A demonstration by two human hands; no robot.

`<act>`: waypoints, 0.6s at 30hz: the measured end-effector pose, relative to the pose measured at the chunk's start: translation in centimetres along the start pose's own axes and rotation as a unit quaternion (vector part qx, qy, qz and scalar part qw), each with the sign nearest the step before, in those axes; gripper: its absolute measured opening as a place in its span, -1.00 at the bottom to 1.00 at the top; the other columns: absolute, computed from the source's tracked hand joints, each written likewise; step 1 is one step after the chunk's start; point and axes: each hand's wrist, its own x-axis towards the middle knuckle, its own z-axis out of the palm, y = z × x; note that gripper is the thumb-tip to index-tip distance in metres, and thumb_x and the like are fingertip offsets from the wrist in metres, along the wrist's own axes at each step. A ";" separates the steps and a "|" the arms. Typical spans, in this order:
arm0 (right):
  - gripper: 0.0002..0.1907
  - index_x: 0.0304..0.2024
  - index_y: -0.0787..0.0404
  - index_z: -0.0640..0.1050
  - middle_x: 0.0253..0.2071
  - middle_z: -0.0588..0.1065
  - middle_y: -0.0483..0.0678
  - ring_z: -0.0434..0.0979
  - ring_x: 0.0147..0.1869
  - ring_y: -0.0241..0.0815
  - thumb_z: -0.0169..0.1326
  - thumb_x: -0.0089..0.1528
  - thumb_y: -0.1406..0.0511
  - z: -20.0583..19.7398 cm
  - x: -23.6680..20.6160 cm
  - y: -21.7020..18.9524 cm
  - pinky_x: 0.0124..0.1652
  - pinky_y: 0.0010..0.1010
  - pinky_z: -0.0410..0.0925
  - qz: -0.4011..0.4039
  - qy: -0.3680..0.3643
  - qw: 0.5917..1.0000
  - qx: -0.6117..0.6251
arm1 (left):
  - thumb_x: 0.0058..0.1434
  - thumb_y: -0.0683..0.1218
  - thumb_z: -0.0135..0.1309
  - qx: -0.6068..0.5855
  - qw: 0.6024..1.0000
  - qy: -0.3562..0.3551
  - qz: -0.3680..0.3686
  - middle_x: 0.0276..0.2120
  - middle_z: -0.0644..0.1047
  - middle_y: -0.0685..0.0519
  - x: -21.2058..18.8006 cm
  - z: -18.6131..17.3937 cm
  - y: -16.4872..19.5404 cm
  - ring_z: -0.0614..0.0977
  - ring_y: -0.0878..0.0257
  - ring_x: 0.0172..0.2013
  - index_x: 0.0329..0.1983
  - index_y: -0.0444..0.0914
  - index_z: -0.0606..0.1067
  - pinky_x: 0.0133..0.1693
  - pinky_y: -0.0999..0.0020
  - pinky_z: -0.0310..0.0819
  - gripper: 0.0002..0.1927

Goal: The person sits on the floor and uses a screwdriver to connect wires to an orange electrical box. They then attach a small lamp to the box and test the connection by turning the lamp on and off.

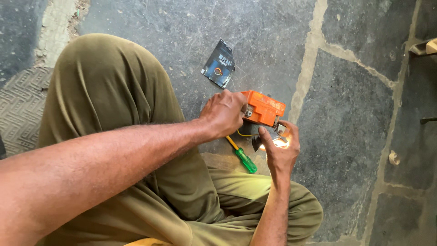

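Orange rectangular plastic battery [264, 107] sat gripped under the left hand [224, 113] fingers; right hand [281, 150] fingers pinched a glowing small bulb [278, 142] just below, green-handled screwdriver [243, 156] lying beside them.

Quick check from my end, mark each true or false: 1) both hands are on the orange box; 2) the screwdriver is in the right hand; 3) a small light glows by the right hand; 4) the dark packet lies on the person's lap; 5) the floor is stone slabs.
1) True: the left hand grips the orange box and the right hand touches its near corner.
2) False: the screwdriver, with its green handle, lies on the floor between the hands.
3) True: a small light glows at the right hand's fingers.
4) False: the dark packet lies on the floor beyond the box.
5) True: grey stone floor with pale joints.
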 end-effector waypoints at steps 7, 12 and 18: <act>-0.34 0.07 0.19 0.52 -0.15 0.54 -0.02 0.57 -0.11 -0.18 0.42 0.07 0.00 0.2 0.2 0.3 -0.18 -0.33 0.47 -0.027 0.003 0.999 -0.019 | 0.06 -0.25 0.07 0.058 0.998 -0.006 0.039 -0.37 0.61 -0.27 0.2 -0.2 0.0 0.69 -0.21 -0.27 -0.34 -0.31 0.58 -0.20 -0.06 0.60 -0.88; -0.35 0.09 0.20 0.52 -0.14 0.53 0.00 0.55 -0.11 -0.17 0.43 0.10 0.02 0.6 0.1 0.8 -0.18 -0.34 0.46 -0.043 0.010 0.999 -0.015 | 0.07 -0.17 0.09 -0.008 1.000 -0.013 0.012 -0.28 0.61 -0.27 0.1 0.1 -0.4 0.64 -0.26 -0.17 -0.20 -0.33 0.47 -0.10 -0.14 0.51 -0.77; -0.35 0.09 0.18 0.50 -0.19 0.57 -0.04 0.59 -0.20 -0.26 0.42 0.09 0.04 0.8 -0.3 0.0 -0.25 -0.40 0.49 -0.015 0.008 1.000 -0.011 | 0.02 -0.12 0.12 -0.005 0.999 0.014 0.045 -0.06 0.47 -0.23 -0.1 -0.1 0.0 0.53 -0.22 -0.01 0.04 -0.29 0.28 0.01 -0.11 0.40 -0.49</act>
